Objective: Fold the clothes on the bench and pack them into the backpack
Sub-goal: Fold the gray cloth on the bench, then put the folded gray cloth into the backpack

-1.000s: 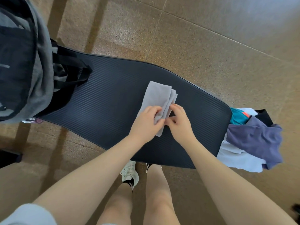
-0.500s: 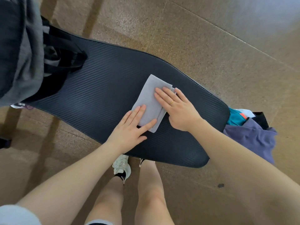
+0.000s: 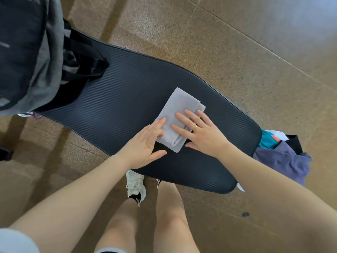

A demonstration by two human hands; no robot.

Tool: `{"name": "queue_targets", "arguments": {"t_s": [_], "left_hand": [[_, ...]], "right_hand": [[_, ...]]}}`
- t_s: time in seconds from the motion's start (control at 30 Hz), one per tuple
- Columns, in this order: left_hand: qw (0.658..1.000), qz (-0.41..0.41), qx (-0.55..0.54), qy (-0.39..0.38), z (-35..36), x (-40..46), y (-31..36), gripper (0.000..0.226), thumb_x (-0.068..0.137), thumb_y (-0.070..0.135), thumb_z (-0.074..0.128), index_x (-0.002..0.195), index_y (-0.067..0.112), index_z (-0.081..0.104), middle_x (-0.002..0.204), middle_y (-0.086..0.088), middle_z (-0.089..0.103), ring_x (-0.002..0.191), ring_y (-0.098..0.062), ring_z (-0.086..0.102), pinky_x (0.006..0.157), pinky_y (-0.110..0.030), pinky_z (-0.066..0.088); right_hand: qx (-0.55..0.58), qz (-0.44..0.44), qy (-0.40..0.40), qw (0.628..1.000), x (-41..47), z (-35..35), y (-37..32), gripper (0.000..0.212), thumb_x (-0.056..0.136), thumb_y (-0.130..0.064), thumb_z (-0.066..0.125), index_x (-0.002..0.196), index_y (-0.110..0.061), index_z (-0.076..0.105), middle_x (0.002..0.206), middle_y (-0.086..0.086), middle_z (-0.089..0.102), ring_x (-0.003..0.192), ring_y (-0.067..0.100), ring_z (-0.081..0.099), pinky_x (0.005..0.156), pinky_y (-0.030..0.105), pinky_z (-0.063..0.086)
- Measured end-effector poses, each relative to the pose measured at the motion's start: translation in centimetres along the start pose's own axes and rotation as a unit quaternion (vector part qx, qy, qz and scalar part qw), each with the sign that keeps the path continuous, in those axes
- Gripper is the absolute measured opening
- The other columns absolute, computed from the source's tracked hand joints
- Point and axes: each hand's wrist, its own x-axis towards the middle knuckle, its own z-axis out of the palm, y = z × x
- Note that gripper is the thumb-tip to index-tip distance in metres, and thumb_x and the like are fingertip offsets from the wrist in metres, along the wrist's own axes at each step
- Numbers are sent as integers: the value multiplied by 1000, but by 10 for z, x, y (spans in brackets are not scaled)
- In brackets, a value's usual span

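The bench point(image 3: 113, 110) had a dark, ribbed, rubbery top with rounded ends, and it ran long from the backpack point(image 3: 23, 57) toward the pile of loose clothes point(image 3: 284, 157). On it lay a folded cloth point(image 3: 179, 108), pale grey, soft and matte, pressed into a flat oblong with its stacked layers showing along the edge under the right hand point(image 3: 202, 132). The cloth's long axis ran from just beyond the thumbs up and away past the fingertips, slightly slanted across the bench's ribs. Both hands lay flat with straight fingers, gripping nothing. The left hand point(image 3: 145, 145) touched the cloth's nearer left edge with its fingertips, its palm on the bench. The right hand pressed on the cloth's right half and wore 1 thin gold ring point(image 3: 195, 127). The backpack, grey fabric with black straps, stood well beyond the left hand. The loose clothes, purple, teal and white, hung off the bench end past the right wrist.
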Motion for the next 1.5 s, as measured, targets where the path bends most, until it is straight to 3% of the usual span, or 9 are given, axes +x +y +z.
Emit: {"name": "queue_targets", "arguments": {"t_s": [0.23, 0.4, 0.5, 0.9, 1.1, 1.2, 1.3, 1.4, 1.5], "left_hand": [[1000, 19, 5, 16, 5, 2, -8, 49, 79, 43, 59, 112, 23, 29, 154, -1, 3, 142, -16, 9, 114, -33, 17], [995, -25, -18, 96, -11, -4, 12, 67, 70, 24, 78, 122, 13, 38, 141, -14, 41, 129, -27, 41, 107, -40, 33], [978, -76, -69, 183, -38, -9, 34, 53, 73, 26, 72, 117, 9, 48, 116, -11, 58, 107, -17, 53, 92, -33, 45], [924, -239, -197, 223, -165, -51, 45, 46, 81, 42, 60, 121, 24, 46, 103, 8, 59, 95, -14, 56, 80, -32, 43], [923, -273, -78, 260, -166, -50, -18, 48, 90, 25, 57, 133, 9, 43, 129, -7, 50, 121, -20, 44, 97, -27, 33], [923, -230, 74, 300, -176, -54, -55, 37, 83, 13, 65, 117, 4, 56, 116, -15, 57, 108, -34, 53, 89, -39, 42], [899, -272, 166, 300, -189, -61, -83, 42, 70, 14, 75, 107, 3, 58, 108, -18, 56, 98, -40, 54, 78, -45, 45], [903, -312, 171, 241, -204, -61, -98, 53, 68, 20, 79, 113, 3, 55, 111, -18, 55, 97, -40, 53, 75, -46, 45], [900, -306, 215, 223, -219, -62, -105, 50, 66, 8, 75, 111, 3, 56, 105, -17, 58, 88, -38, 56, 65, -41, 46]], "right_hand": [[62, 41, 123, 990, 18, 9, -7, 34, 86, -30, 50, 120, -28, 50, 135, 7, 52, 126, 31, 42, 107, 45, 27], [175, 73, 131, 973, 26, -27, -12, 29, 83, -29, 50, 109, -21, 57, 121, 9, 62, 114, 30, 53, 101, 40, 31], [279, 113, 134, 944, 39, -65, -17, 31, 83, -30, 53, 108, -15, 62, 111, 6, 65, 103, 26, 57, 90, 36, 39], [543, 177, -50, 819, 123, -194, -27, 45, 85, -31, 65, 125, -22, 49, 105, -11, 56, 95, 10, 53, 81, 25, 42], [508, 258, -133, 811, 180, -139, -33, 29, 89, -25, 58, 117, -19, 53, 103, 3, 62, 96, 22, 55, 78, 35, 42], [507, 333, -148, 781, 201, -107, -31, 27, 91, -31, 54, 114, -17, 53, 98, 2, 59, 93, 24, 54, 74, 34, 42], [410, 373, -170, 815, 219, -97, -30, 41, 89, -38, 54, 123, -17, 46, 113, 4, 57, 103, 26, 53, 86, 43, 46], [341, 356, -117, 862, 232, -114, -39, 51, 90, -37, 56, 133, -16, 41, 137, 5, 42, 124, 27, 39, 100, 40, 37], [426, 294, -15, 855, 260, -151, -56, 42, 93, -24, 55, 132, -14, 44, 138, 2, 42, 127, 19, 37, 100, 29, 35]]}}
